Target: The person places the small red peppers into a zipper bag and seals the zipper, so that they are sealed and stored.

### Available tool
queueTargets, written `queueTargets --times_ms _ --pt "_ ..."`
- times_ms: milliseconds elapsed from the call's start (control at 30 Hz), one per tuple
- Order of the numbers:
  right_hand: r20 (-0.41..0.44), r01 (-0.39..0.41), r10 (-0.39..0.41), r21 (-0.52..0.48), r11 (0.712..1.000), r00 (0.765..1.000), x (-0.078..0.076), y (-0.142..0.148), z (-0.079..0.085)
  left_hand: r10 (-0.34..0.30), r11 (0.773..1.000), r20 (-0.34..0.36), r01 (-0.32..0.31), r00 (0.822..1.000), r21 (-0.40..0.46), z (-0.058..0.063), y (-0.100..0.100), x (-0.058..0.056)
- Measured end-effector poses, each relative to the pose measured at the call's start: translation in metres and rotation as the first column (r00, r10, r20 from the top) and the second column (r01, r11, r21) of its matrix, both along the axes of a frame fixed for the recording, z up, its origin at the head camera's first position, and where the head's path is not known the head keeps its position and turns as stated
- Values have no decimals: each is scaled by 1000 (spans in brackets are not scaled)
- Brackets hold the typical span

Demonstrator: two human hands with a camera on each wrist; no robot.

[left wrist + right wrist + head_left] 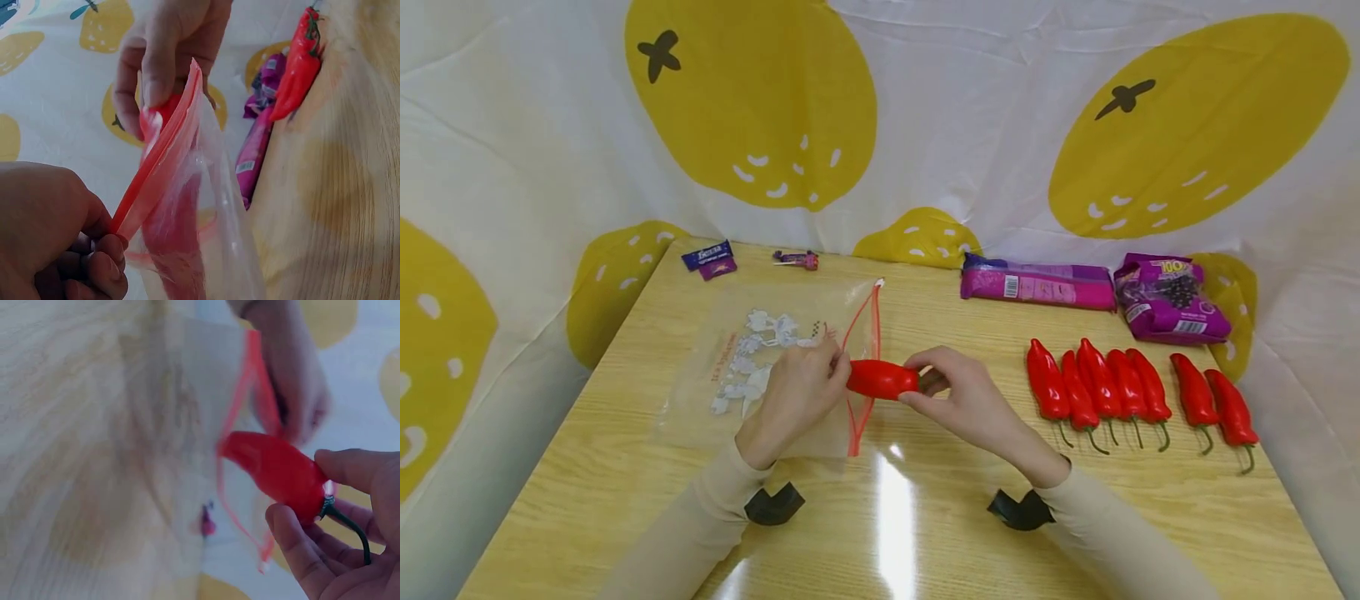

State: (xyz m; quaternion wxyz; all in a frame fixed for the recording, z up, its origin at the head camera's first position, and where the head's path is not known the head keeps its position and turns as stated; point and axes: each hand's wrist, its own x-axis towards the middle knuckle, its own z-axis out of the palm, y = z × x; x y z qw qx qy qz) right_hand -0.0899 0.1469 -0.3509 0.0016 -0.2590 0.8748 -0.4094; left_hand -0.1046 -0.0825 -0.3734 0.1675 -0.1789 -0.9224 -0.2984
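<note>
A clear zip bag point(688, 371) with a red zip edge point(232, 412) and white printed figures lies on the table, its mouth facing right. My left hand point(793, 396) pinches that edge in the left wrist view, and the mouth gapes. Across from it, my right hand point(958, 400) holds a glossy red pepper point(883, 379) around its stem end, thumb on one side and fingers on the other. The green stem point(350, 525) runs back towards the palm. The pepper's tip is at the bag's mouth; through the plastic, its red body point(175, 231) shows in the left wrist view.
Several red peppers point(1097, 379) lie in a row at the right, stems towards me, with two more point(1195, 392) beside them. Behind are a long purple packet point(1037, 283) and a bulky purple bag point(1172, 300). Small wrapped sweets point(711, 258) lie at the back left.
</note>
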Motion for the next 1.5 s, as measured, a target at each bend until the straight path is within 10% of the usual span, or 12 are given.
queueTargets --times_ms 367,1000,1267,1500 --pt "123 -240 227 103 965 966 -22 -59 -38 10 1000 3 -10 1000 -1 -6 4 4" --pt "226 -243 205 156 957 952 -33 -66 -56 22 1000 65 -24 998 20 -8 4 3" --pt "-95 64 -42 238 969 995 -19 14 -22 2 1000 75 -3 997 6 -1 3 -1" --pt "-379 464 -322 384 798 868 -3 109 -31 -7 1000 94 7 996 8 2 1 -1"
